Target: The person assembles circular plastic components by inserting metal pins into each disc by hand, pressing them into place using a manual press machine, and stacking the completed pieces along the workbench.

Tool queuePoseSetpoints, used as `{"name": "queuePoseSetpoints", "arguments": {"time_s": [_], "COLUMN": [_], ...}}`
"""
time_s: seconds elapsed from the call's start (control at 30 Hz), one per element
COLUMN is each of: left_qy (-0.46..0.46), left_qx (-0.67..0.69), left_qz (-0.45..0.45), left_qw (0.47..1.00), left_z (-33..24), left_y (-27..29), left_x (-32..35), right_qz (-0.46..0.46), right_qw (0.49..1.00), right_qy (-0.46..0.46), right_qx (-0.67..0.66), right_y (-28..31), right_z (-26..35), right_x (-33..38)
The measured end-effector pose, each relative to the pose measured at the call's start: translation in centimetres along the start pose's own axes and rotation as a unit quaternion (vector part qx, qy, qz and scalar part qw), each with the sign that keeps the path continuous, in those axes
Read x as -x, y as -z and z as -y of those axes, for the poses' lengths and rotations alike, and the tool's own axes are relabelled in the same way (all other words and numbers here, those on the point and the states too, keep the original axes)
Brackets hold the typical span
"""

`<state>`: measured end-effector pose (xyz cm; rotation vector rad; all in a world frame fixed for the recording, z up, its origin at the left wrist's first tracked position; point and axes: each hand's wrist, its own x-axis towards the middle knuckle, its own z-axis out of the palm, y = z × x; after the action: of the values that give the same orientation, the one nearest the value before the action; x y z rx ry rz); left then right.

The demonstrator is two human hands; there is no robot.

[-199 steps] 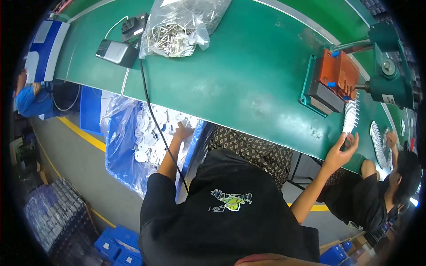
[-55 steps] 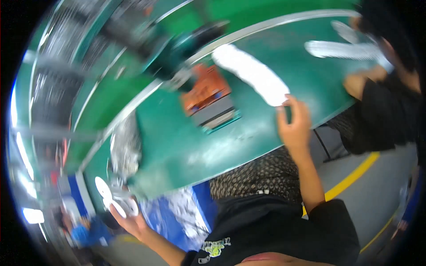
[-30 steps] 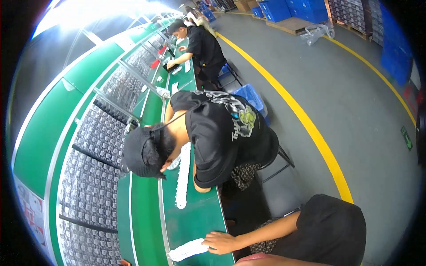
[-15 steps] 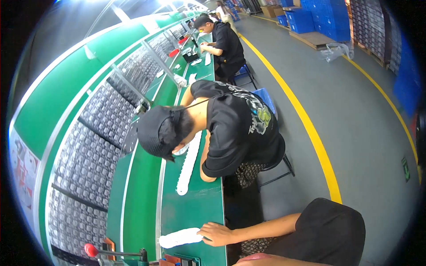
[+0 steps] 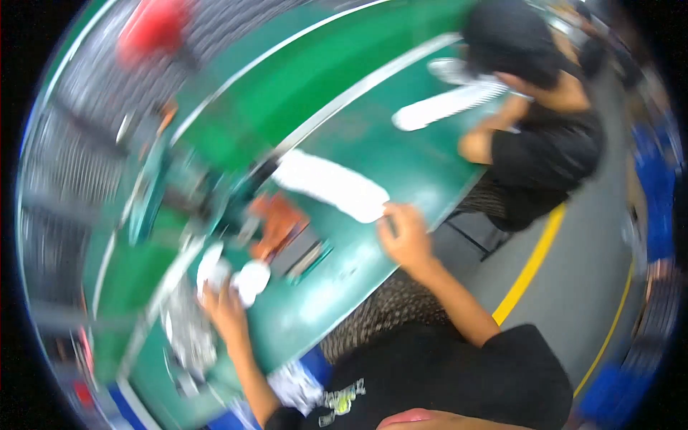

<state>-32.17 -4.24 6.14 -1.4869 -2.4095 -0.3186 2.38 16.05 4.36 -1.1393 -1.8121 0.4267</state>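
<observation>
A long row of white pieces (image 5: 330, 185), too blurred to make out its parts, lies across the green bench. At its near right end is my right hand (image 5: 407, 236), thumb and curled forefinger closed against the end. On the left, the fingers of my left hand (image 5: 226, 312) reach onto a white piece (image 5: 213, 266); motion blur hides whether they grip it. Beside that, a rounded white piece (image 5: 252, 279) rests on the bench. Between my hands stands a small fixture with an orange-brown block (image 5: 279, 228) and a grey block (image 5: 297, 251).
A clear plastic bag (image 5: 190, 330) lies left of my left hand. A blurred red knob (image 5: 152, 32) stands out at the upper left. To the right, a co-worker in a black cap (image 5: 512, 43) leans over the bench beside another white row (image 5: 451, 106).
My view has swung left and down onto the bench. My left hand and the white pieces beside it have come into view. My right hand stays at the end of the white row.
</observation>
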Motion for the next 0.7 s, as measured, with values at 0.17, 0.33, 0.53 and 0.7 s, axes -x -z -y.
{"name": "queuePoseSetpoints", "arguments": {"time_s": [0.17, 0.33, 0.53, 0.7], "left_qy": [0.005, 0.043, -0.014, 0.052], "left_qx": [0.045, 0.061, 0.1, 0.071], "left_qz": [-0.08, -0.081, -0.017, -0.091], "left_qw": [0.996, 0.994, 0.995, 0.992], "left_z": [-1.4, -3.3, -4.8, -2.5], "left_y": [2.4, 4.5, 5.3, 7.6], "left_x": [0.0, 0.0, 0.3, 4.2], "right_qz": [0.072, 0.063, 0.056, 0.011], "right_qw": [0.997, 0.998, 0.997, 0.998], "right_qy": [0.018, 0.001, 0.049, -0.009], "right_qx": [0.0, 0.019, 0.009, -0.054], "right_y": [0.1, 0.2, -0.1, -0.4], "right_z": [1.4, 2.1, 1.4, 0.4], "right_x": [-0.2, -0.4, 0.3, 0.8]}}
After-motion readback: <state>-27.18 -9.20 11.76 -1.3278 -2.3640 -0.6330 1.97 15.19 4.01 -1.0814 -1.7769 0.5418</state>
